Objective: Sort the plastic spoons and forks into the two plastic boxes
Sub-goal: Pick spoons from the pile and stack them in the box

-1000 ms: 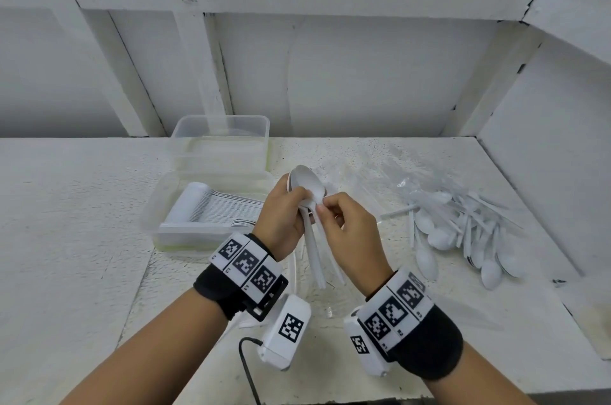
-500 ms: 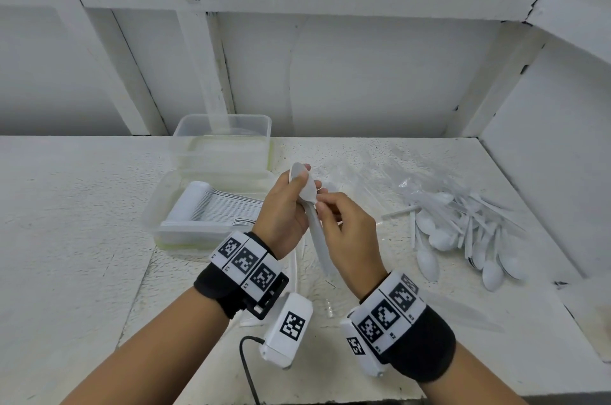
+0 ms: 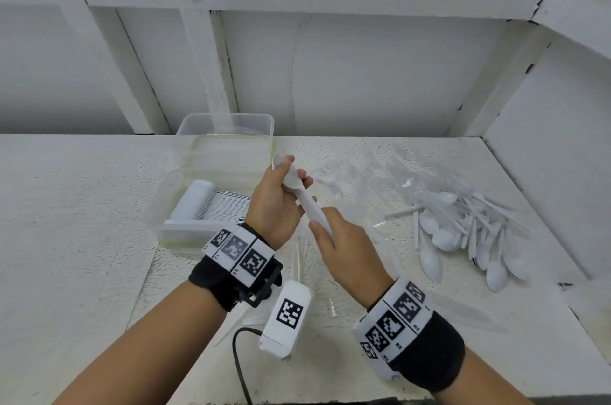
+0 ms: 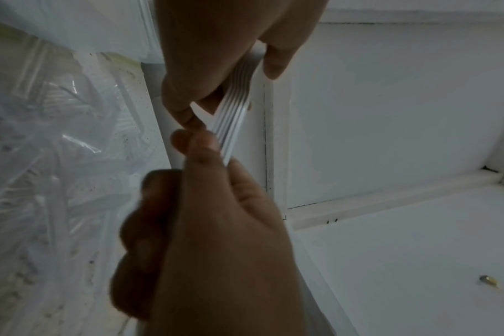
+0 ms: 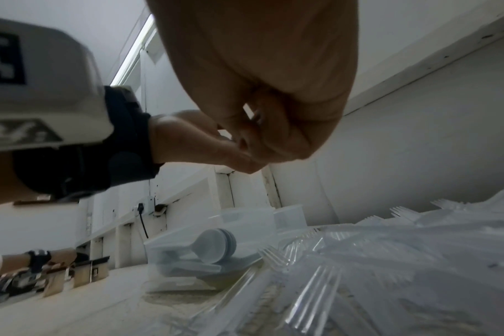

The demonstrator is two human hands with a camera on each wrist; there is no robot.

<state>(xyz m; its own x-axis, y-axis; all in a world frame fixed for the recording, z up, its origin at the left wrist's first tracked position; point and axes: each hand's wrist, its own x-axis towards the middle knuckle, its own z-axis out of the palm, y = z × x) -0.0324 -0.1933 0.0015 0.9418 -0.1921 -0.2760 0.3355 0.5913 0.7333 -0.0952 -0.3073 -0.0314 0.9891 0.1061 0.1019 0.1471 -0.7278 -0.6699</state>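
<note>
Progress: partial. The nearer clear rectangular plastic box already holds a neat row of nested white plastic spoons. The farther clear plastic box, just behind it, appears to hold nothing. A loose heap of white plastic spoons lies on the white painted table, well to the right. Clear plastic forks lie spread between the boxes and that heap — none appears sorted yet.

Hand pose: both hands are raised above the table, just right of the nearer box. The left hand grips the bowl end of a small stack of nested white spoons, fingers curled round it. The right hand pinches the handle end of the same stack between thumb and fingertips. The stack runs diagonally between them — apparently being aligned for placement in the nearer box.
</note>
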